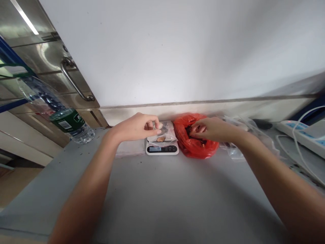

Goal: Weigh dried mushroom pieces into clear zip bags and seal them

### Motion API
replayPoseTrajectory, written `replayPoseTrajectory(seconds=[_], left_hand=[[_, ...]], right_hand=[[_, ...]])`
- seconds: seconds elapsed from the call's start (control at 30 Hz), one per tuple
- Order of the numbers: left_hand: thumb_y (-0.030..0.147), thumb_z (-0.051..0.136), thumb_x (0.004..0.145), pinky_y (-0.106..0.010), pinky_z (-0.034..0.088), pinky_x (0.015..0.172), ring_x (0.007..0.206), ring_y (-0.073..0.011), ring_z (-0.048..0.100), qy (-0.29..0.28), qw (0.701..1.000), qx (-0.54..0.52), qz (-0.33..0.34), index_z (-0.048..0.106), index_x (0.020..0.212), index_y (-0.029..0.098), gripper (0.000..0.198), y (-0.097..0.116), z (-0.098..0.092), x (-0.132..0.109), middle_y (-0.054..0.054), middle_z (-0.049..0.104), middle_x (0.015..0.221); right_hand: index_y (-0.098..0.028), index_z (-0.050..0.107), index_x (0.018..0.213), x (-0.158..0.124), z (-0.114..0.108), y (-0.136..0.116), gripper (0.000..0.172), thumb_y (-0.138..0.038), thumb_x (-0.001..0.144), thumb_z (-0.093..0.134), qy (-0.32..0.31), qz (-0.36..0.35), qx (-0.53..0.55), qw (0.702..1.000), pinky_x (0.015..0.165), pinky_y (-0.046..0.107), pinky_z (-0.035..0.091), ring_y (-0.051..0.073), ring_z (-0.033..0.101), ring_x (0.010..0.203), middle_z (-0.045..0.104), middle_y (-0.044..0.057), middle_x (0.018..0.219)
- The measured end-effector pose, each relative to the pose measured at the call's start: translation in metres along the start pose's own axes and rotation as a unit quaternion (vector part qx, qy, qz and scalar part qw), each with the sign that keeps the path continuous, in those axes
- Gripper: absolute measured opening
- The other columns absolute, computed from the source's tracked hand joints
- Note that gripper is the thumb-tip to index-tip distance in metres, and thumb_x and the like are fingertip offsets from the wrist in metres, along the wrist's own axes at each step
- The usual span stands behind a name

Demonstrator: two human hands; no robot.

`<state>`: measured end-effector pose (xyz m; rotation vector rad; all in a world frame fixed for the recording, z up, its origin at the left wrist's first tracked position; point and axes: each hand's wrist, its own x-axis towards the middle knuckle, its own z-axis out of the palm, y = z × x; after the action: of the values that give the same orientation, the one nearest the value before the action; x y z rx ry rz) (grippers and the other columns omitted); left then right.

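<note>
While left hand (pixel 138 127) pinches pouch (pixel 164 134), right hand (pixel 210 129) inside red bag (pixel 196 147)

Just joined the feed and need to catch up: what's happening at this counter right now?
A person works at a grey counter. The left hand pinches the top of a clear bag sitting on a small scale, its display lit. The right hand reaches into an open red bag beside the scale; whether it grips anything is hidden. A water bottle is at far left, a power strip at far right.
</note>
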<state>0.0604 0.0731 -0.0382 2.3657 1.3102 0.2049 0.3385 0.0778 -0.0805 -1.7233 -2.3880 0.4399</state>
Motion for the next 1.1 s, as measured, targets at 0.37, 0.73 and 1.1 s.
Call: replayPoseTrajectory(seconds=[0.37,0.73,1.1], left_hand=[[0.043,0.058,0.089,-0.026,0.038,0.06,0.066,-0.0154,0.056,-0.017,1.0,-0.007,-0.009,0.064,0.091,0.02,0.024,0.004,-0.001,0.0,-0.002,0.068,0.08],[0.044,0.058,0.089,-0.027,0.038,0.061,0.067,-0.0163,0.057,-0.028,1.0,-0.013,0.004,0.063,0.089,0.02,0.024,0.003,0.001,0.0,-0.003,0.07,0.08],[0.044,0.057,0.089,-0.027,0.041,0.064,0.07,-0.0174,0.061,-0.028,1.0,0.0,0.002,0.064,0.094,0.02,0.025,0.003,0.001,0.0,-0.004,0.071,0.086]], right_hand=[[-0.022,0.076,0.097,-0.004,-0.009,-0.011,0.022,-0.033,0.083,0.063,-0.014,0.043,0.018,0.999,0.08,0.036,0.053,0.029,0.07,0.091,0.078,0.009,0.101],[-0.023,0.04,0.053,0.006,0.013,-0.002,0.031,-0.006,0.075,0.055,-0.083,0.046,-0.011,0.995,0.062,0.033,0.038,0.02,0.055,0.064,0.063,0.003,0.063],[-0.021,0.067,0.088,-0.005,-0.015,-0.001,0.027,-0.041,0.071,0.071,-0.079,-0.004,0.272,0.959,0.077,0.035,0.057,0.027,0.073,0.09,0.079,0.009,0.094]])
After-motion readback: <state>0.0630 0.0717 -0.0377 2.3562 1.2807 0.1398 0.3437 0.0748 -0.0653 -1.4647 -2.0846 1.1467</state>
